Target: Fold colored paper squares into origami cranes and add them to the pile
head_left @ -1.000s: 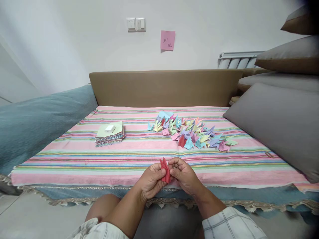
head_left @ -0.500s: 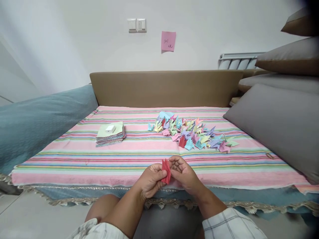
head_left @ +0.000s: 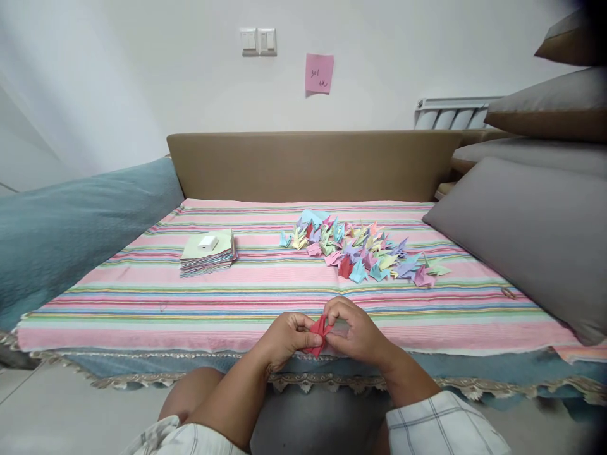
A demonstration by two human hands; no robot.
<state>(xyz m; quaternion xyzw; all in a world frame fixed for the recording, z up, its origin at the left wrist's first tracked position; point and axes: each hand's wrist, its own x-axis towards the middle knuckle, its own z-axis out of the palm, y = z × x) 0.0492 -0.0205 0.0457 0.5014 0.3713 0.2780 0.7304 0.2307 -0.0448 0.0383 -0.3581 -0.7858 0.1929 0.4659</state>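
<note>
Between my hands, over the front part of the striped cloth, is a small piece of folded red paper (head_left: 317, 337) with pointed tips. My left hand (head_left: 290, 338) pinches it, the thumb lying across its lower face. At its right side my right hand (head_left: 351, 332) grips a narrow tip between thumb and fingers. Beyond my hands lies a spread of folded paper cranes (head_left: 359, 251) in pink, blue, purple, yellow, green and red. A stack of coloured paper sheets (head_left: 207, 260) sits to the left, topped by a small white block (head_left: 207, 242).
A striped cloth (head_left: 199, 313) covers the seat. A brown backrest (head_left: 308, 167) stands behind it, and a blue-covered armrest (head_left: 80, 221) rises at the left. Grey cushions (head_left: 531, 234) are piled on the right. A pink note (head_left: 319, 74) hangs on the wall.
My right fingers have closed on a tip of the red paper and drawn it out to the right. The paper, upright and narrow before, is now tilted and spread wider.
</note>
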